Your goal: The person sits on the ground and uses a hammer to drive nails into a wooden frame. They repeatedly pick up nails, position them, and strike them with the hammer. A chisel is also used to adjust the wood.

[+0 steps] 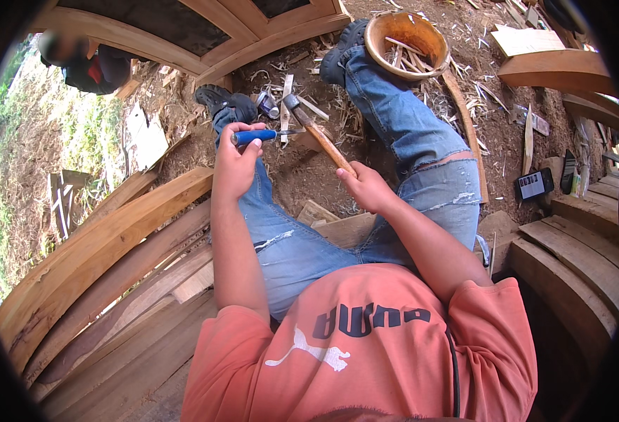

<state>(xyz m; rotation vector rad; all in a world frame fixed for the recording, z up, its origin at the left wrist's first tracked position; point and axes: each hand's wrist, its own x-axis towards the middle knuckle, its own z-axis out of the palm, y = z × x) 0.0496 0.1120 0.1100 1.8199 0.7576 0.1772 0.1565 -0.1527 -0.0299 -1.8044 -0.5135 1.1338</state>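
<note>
Planks (116, 239) lie at the left, beside the person's left leg. Next, in front of that leg, comes the left hand (235, 167), its fingers curled round the handle of a blue-handled tool (254, 136), with little gap left in the grip. The thin metal blade (292, 131) points right; whether it is a chisel or a screwdriver is too small to tell. Beyond the hand, a can (268, 107) lies on the ground among shavings. The blade's tip meets the line of the hammer (328, 147), though I cannot tell if they touch. The right hand (367, 188) is closed round the lower end of the hammer's wooden handle, head raised away from the body.

The step in hand looks like readying these two tools. To do it well, I would hold the blade steady, turn its tip away from both legs, and leave the fingers clear of any blow.

Further right, a bucket (425, 36) holds wood strips, and a phone (534, 184) lies near the edge.
</note>
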